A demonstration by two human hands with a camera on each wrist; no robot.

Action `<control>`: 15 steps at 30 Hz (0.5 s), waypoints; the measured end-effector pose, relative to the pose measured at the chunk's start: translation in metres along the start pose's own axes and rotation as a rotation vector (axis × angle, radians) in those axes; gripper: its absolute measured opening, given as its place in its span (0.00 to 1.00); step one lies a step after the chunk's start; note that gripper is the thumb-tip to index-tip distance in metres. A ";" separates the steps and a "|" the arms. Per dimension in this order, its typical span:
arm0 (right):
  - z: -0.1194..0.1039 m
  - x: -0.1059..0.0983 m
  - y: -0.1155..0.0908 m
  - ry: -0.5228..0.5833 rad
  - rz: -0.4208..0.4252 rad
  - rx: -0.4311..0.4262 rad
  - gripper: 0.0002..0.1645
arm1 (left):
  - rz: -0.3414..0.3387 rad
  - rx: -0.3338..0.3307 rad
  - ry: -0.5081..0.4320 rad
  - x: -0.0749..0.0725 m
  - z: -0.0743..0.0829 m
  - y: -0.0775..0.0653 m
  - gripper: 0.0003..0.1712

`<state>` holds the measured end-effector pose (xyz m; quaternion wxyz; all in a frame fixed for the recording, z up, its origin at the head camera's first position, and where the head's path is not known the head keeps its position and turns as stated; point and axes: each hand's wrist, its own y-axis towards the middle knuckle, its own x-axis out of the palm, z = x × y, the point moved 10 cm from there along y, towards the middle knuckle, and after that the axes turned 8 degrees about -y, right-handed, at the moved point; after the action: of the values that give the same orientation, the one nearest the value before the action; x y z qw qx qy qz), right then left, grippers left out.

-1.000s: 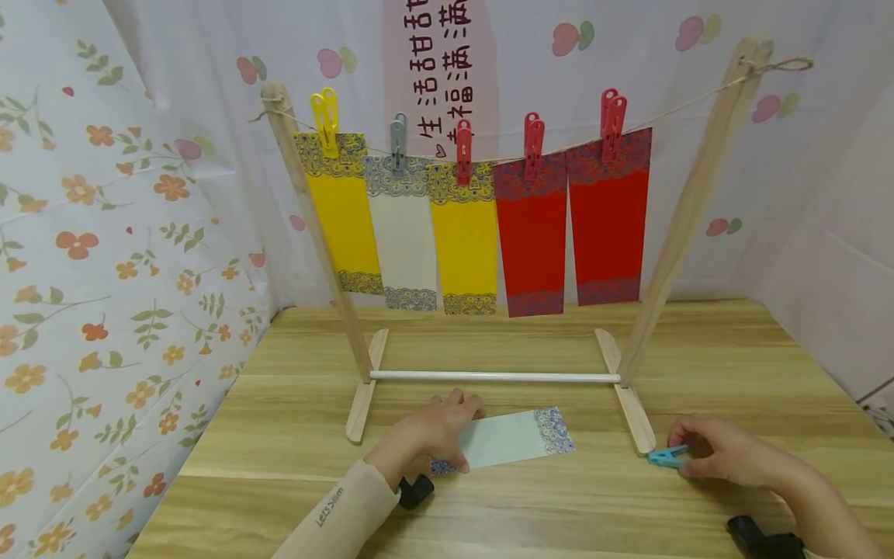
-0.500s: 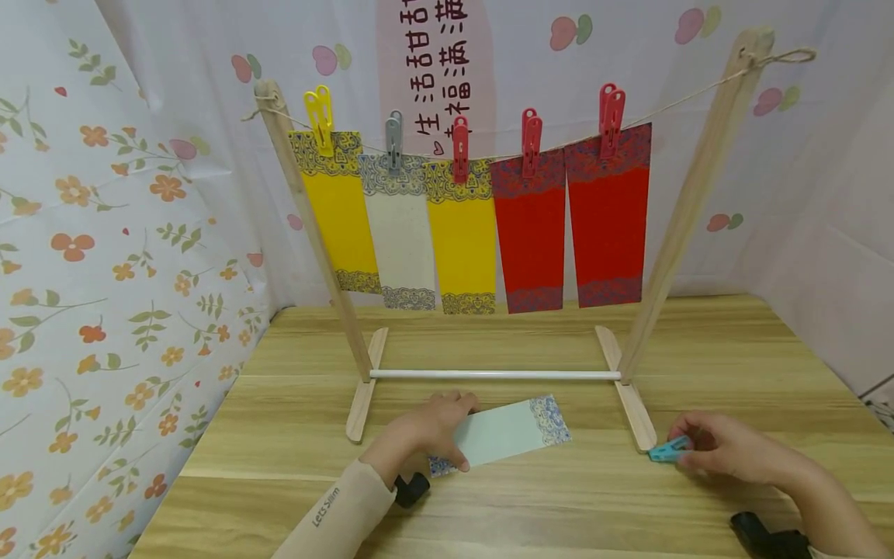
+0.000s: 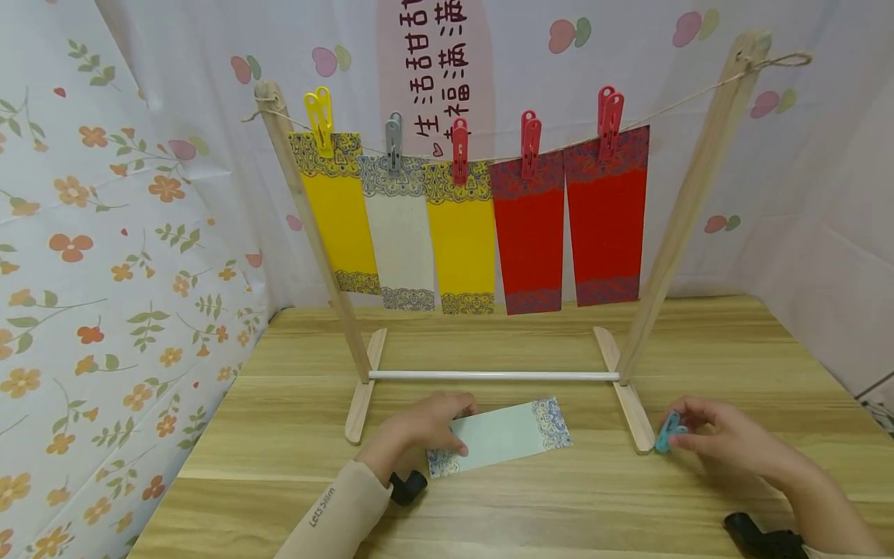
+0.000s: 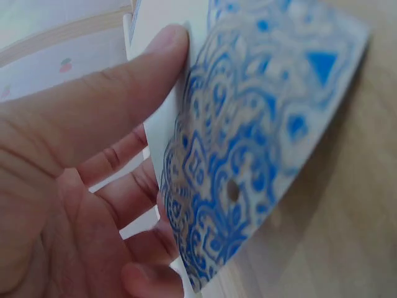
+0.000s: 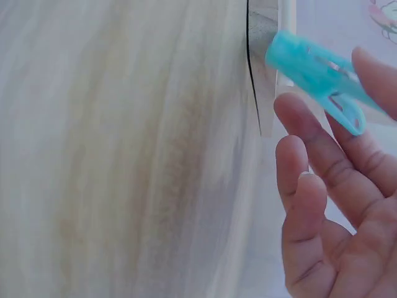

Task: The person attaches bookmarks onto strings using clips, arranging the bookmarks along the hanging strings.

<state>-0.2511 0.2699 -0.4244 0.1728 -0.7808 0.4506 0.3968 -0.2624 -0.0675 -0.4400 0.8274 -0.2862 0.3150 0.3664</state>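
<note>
Over the table in front of the rack lies a pale green paper card [image 3: 499, 436] with blue lace-patterned ends. My left hand [image 3: 431, 427] grips the card near its left end, thumb on the upper face and fingers behind. The left wrist view shows the patterned end [image 4: 229, 136] tilted up, with a small hole in it. At the right, my right hand [image 3: 726, 439] pinches a light blue clothespin [image 3: 669, 432] between thumb and fingers, close to the rack's right foot. The right wrist view has the clothespin [image 5: 316, 71] tilted, its other fingers loosely curled below.
A wooden rack with a right post [image 3: 687, 217] and white crossbar [image 3: 489, 376] stands behind the hands. Its string carries yellow [image 3: 464, 248], white [image 3: 401, 241] and red cards [image 3: 531, 241], each clipped by a clothespin. Patterned cloth [image 3: 140, 272] hangs around the table [image 3: 545, 512].
My right hand has turned the clothespin from nearly flat to more upright. The left hand has shifted slightly left on the card, so more of its left patterned end shows.
</note>
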 end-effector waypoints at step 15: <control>0.009 -0.005 0.004 0.085 0.001 0.113 0.22 | -0.035 0.080 -0.162 -0.004 0.002 -0.002 0.09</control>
<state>-0.2602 0.2759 -0.4254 0.1972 -0.7857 0.4795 0.3374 -0.2625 -0.0686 -0.4351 0.8673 -0.2278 0.2564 0.3609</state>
